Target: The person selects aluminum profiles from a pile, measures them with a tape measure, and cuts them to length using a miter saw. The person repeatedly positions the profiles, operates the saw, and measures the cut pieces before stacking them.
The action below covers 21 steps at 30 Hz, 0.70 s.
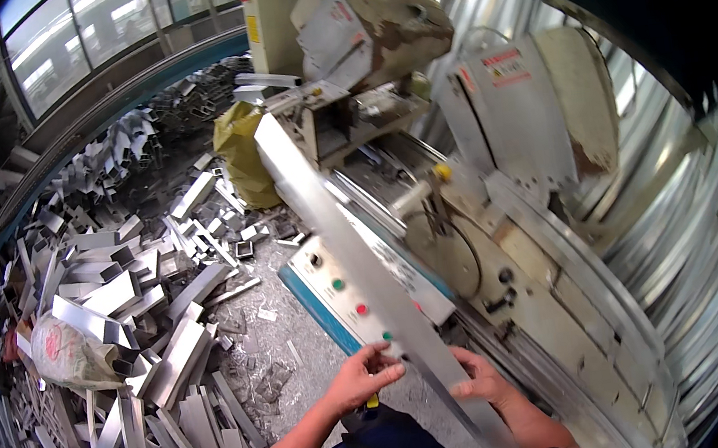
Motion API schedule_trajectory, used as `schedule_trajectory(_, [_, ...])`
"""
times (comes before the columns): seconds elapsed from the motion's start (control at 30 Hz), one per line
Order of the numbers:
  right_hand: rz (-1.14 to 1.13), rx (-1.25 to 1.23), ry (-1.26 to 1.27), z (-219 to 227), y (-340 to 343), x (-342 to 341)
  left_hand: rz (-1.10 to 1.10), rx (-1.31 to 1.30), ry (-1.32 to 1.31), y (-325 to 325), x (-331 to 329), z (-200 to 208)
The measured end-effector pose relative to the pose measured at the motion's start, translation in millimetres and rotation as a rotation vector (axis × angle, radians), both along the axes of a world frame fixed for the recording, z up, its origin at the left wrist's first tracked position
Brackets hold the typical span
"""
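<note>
A long silver aluminium profile (338, 235) runs from my hands up to the cutting machine (356, 38) at the top. My left hand (361, 379) grips its left edge near the lower end. My right hand (479, 383) holds the same bar from the right side. The bar's far end lies at the saw head's opening (301, 102). Beneath the bar is a white control panel (354, 300) with green and red round buttons.
A heap of cut aluminium offcuts (120, 304) covers the floor on the left, with a printed sack (68, 350) and a yellow bag (240, 149). A second machine housing (532, 107) and stacked long profiles (685, 213) stand on the right. Windows (81, 34) line the far left.
</note>
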State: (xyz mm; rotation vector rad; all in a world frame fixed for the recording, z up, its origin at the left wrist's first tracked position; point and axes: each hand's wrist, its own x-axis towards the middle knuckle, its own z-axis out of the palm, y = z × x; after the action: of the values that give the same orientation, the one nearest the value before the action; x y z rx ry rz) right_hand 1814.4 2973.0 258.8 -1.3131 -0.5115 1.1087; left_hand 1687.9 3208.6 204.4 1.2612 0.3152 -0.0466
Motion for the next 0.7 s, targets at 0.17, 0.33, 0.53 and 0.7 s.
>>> schedule_trajectory(0.17, [-0.142, -0.236, -0.751, 27.4, 132.6, 134.3, -0.34, 0.047, 0.199, 63.7, 4.7, -14.8])
schedule_trajectory(0.33, [-0.168, -0.439, -1.394, 41.8, 259.4, 259.8, -0.345, -0.257, 0.257, 74.8, -8.3, -45.6])
schedule_trajectory(0.53, [-0.218, -0.61, -1.413, 18.4, 335.6, 306.9, -0.155, -0.281, 0.311, 162.0, -34.6, -57.9])
schedule_trajectory(0.7, [-0.3, -0.75, -1.704, 14.1, 347.4, 296.0, 0.041, -0.169, 0.371, 249.5, -27.6, -52.6])
